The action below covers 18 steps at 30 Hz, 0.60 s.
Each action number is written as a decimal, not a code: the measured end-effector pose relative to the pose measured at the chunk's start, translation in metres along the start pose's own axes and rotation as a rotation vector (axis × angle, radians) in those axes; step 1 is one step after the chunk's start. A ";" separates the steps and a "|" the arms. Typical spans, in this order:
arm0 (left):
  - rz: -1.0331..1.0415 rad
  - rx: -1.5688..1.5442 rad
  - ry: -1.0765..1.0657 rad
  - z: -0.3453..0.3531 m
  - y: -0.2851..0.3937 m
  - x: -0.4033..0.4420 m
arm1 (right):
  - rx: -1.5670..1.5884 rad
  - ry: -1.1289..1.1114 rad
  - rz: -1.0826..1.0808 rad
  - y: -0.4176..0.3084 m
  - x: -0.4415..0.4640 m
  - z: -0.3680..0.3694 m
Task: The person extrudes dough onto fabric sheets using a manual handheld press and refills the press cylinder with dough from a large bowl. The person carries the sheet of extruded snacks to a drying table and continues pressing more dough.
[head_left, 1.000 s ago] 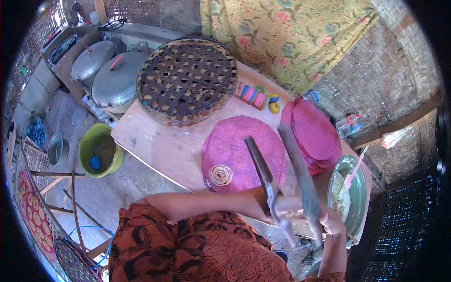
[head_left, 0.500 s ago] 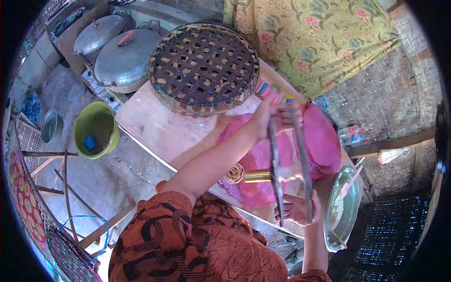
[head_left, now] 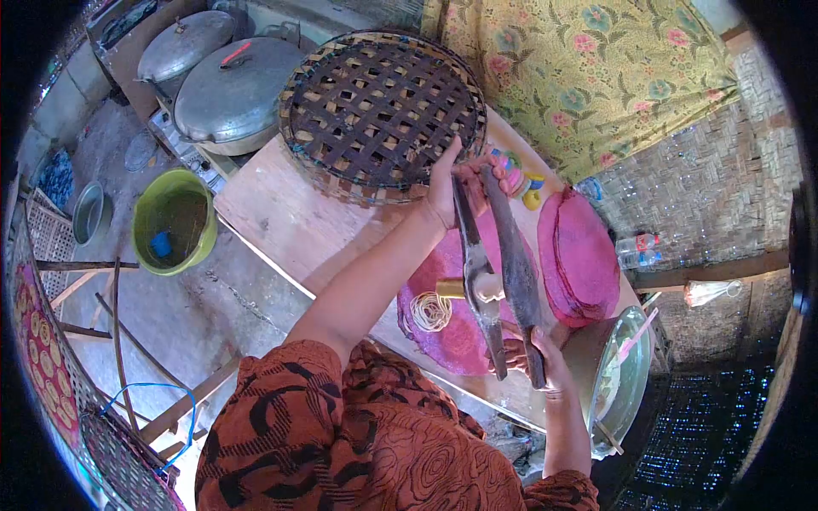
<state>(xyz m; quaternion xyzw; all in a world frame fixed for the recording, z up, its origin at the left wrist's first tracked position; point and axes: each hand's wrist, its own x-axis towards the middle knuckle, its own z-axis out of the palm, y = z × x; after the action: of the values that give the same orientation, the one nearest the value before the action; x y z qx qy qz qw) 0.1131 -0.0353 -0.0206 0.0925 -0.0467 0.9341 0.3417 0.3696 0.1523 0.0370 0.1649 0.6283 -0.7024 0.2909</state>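
Observation:
A press with two dark wooden bars (head_left: 513,247) and a brass-coloured tube (head_left: 450,288) hangs above a round pink mat (head_left: 456,341). My left hand (head_left: 460,183) grips the far ends of the bars. Around their near ends are the fingers of my right hand (head_left: 541,362). Pale material (head_left: 487,287) shows between the bars beside the tube. Under the tube's open end, a coil of thin pale strands (head_left: 431,312) lies on the mat.
A round woven basket (head_left: 383,111) stands on the table (head_left: 273,209). More pink mats (head_left: 579,260) are stacked right, near a green basin (head_left: 629,375). Large lidded pots (head_left: 234,94) stand back left; a green bucket (head_left: 175,221) is on the floor.
My left hand has gone from near my right hand to the far ends of the bars. The press has turned and moved slightly left, its tube now visible. The camera view has shifted.

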 end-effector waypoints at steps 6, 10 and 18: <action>-0.018 -0.029 -0.064 0.002 0.005 -0.027 | 0.001 -0.059 0.006 0.017 -0.005 0.008; -0.057 -0.097 -0.076 -0.018 -0.011 -0.043 | 0.026 -0.053 0.066 0.029 -0.022 0.015; -0.106 -0.151 -0.015 -0.042 -0.041 -0.044 | 0.061 0.051 0.096 0.057 -0.040 0.018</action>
<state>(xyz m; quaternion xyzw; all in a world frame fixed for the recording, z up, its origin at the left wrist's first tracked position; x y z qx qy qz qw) 0.1666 -0.0249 -0.0695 0.0758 -0.1147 0.9078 0.3963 0.4376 0.1402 0.0189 0.2216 0.6052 -0.7019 0.3032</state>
